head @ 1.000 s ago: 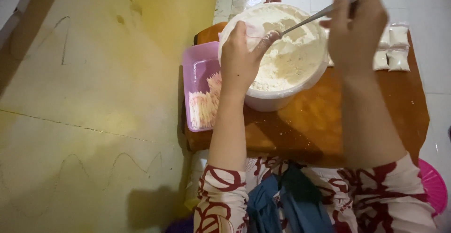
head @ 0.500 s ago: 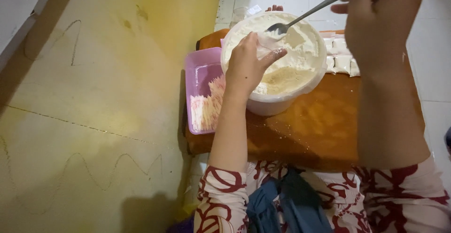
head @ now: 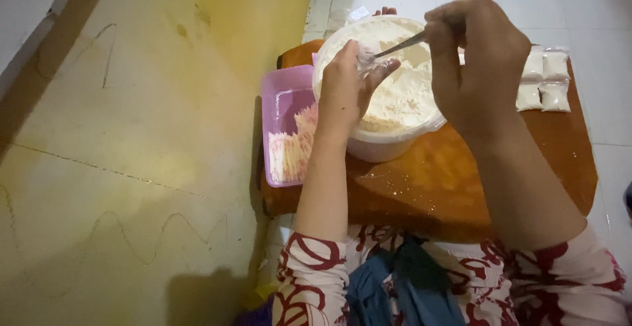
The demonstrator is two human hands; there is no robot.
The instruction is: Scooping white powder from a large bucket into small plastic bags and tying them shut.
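Here the right hand (head: 477, 63) pinches the slim metal spoon (head: 390, 50) by its handle, bowl tipped toward the left hand (head: 349, 82), whose fingers close on a small clear plastic bag (head: 364, 57) held over the round white plastic tub of pale powder (head: 395, 96), so spills would fall back in. The tub stands on the orange-brown wooden counter (head: 461, 181), a pink rectangular plastic box (head: 284, 128) touching its left side, and small filled white packets (head: 543, 79) lying beyond the right hand.

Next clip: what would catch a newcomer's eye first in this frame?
The big white tub of pale powder at the centre of the small orange-brown table. Over it, the right hand holds a metal spoon toward a small clear bag pinched in the left hand. Left of the tub sits a pink tray.
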